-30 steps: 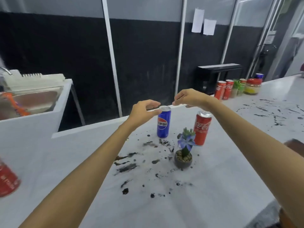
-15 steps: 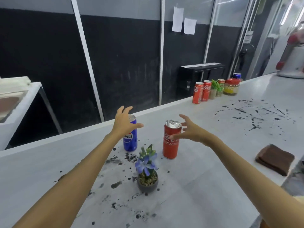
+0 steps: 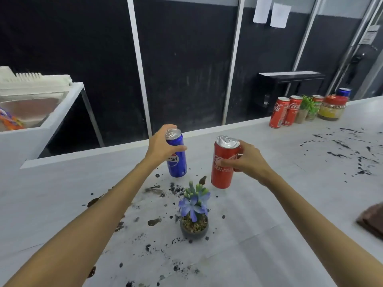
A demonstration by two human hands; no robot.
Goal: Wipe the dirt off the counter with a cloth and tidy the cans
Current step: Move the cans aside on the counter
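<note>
Left hand (image 3: 160,145) wraps the blue can (image 3: 176,155), right hand (image 3: 247,160) wraps the red can (image 3: 223,162), both cans mid-worktop (image 3: 290,204) behind the spilled dirt (image 3: 154,221), presumably gripped to clear space for wiping.

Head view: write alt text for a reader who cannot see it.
A person's left hand grips a blue can and the right hand a red can, both on a white counter spattered with dark dirt. A potted flower stands nearer; a brown cloth lies far right.
</note>
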